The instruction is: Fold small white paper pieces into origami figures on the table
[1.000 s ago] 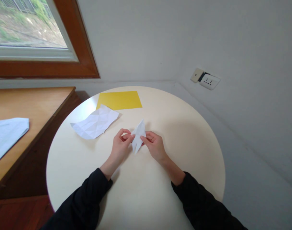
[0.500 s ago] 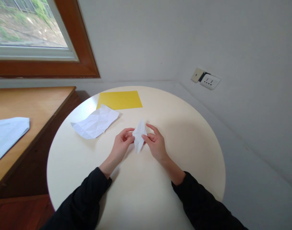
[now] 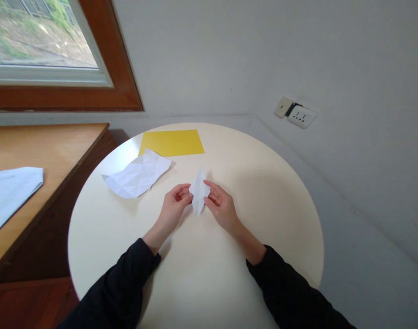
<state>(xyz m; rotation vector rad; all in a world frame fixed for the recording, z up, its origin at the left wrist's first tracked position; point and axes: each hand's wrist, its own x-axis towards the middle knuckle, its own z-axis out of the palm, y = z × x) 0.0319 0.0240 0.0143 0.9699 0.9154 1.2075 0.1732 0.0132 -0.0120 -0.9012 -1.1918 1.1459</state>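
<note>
A small piece of folded white paper [image 3: 199, 192], diamond-shaped with pointed ends and creases, is held up between my two hands above the round table. My left hand [image 3: 176, 202] pinches its left edge, thumb in front and fingers curled behind. On the right edge, the thumb and index finger of my right hand [image 3: 222, 205] grip the paper, the index finger higher up near its side. The backs of the fold are hidden from me.
On the white round table [image 3: 202, 274] lie a creased, opened white sheet [image 3: 136, 174] and a flat yellow sheet [image 3: 173, 143], the white one overlapping the yellow. A wooden desk [image 3: 58, 141] with papers [image 3: 13, 192] stands left. A wall socket [image 3: 301, 116] is at right.
My right index finger has come down from above onto the paper's right side, and the right thumb has moved toward the edge. The folded paper looks slightly narrower; my left hand stays put.
</note>
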